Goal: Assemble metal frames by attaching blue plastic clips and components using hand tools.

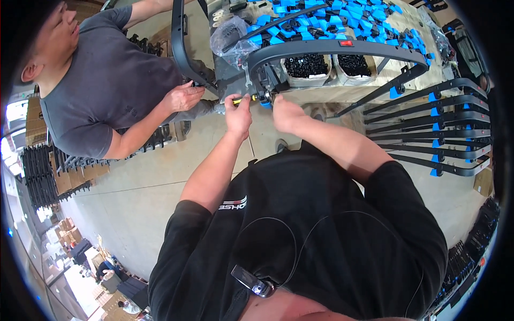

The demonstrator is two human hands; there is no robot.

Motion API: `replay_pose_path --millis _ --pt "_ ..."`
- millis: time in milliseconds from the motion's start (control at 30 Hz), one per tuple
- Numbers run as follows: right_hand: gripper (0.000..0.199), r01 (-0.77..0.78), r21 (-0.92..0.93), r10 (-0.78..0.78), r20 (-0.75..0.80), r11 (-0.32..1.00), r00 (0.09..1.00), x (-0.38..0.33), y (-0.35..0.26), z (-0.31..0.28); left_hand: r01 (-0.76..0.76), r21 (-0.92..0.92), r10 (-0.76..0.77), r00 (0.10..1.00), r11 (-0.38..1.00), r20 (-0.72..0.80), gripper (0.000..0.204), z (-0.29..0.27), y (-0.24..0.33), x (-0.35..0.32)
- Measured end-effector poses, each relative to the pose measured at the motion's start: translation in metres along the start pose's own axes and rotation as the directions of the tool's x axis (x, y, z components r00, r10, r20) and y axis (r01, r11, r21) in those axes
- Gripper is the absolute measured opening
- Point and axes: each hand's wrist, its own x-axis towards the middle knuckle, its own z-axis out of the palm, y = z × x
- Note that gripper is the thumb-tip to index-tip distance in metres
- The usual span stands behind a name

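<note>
My left hand [239,115] is closed around a slim yellow-and-black hand tool [245,99], its tip pointing right at the lower end of a curved black tube frame [332,48]. Just to the right, my right hand [286,113] has its fingers curled at that same end, by a small blue piece [265,104]. What the right fingers grip is hidden. The frame arches over the bench edge and carries a red label [346,43]. A metal wrench [248,77] lies on the bench just beyond my left hand.
Blue plastic parts [332,18] are heaped on the bench behind two boxes of small black parts [306,67]. A plastic bag [231,37] lies at left. Similar black frames [428,134] stand in a row at right. At left, a co-worker [107,80] handles another black frame [182,48].
</note>
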Motion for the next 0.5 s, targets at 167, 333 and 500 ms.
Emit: replay_pose_path --millis 167,333,500 --pt "0.024 -0.765 0.628 -0.055 0.777 0.142 0.628 0.007 -0.036 -0.081 0.042 -0.049 -0.042 0.999 0.998 -0.01 0.028 -0.007 0.005 -0.01" --pt "0.023 -0.047 0.114 0.024 0.195 0.992 0.98 -0.008 -0.028 -0.045 0.043 -0.015 -0.043 0.999 0.999 -0.002 0.026 0.001 0.008 -0.008" --pt "0.033 -0.3 0.382 0.06 0.528 0.874 0.847 0.015 -0.023 -0.04 -0.076 -0.051 0.076 0.997 0.996 0.005 0.028 0.0 -0.001 0.006"
